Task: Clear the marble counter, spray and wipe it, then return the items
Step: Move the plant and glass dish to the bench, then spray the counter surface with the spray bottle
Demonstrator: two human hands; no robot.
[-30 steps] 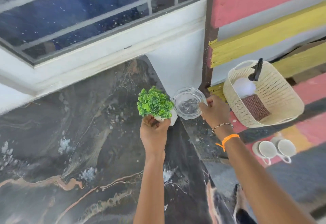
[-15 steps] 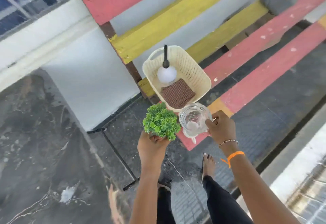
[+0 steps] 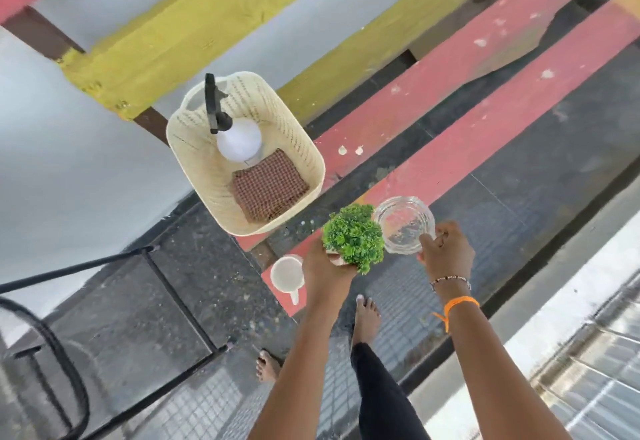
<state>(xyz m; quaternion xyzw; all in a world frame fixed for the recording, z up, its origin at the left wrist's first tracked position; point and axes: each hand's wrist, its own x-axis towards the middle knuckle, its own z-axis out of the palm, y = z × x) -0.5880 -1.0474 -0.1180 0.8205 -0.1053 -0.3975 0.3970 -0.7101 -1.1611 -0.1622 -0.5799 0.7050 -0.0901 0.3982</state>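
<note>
Left hand [image 3: 323, 271] grips the plant [image 3: 353, 237], right hand [image 3: 446, 254] pinches the glass bowl [image 3: 403, 224] by its rim; that could slip and shatter.

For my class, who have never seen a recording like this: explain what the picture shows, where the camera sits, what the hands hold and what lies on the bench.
There is no machine: a person wears a camera on the head, looking down at their own arms and feet. The left hand grips a small green plant. The right hand pinches the rim of a glass bowl. Below is a bench of red and yellow slats. On it stand a basket with a spray bottle and a checked cloth inside, and a white cup.
</note>
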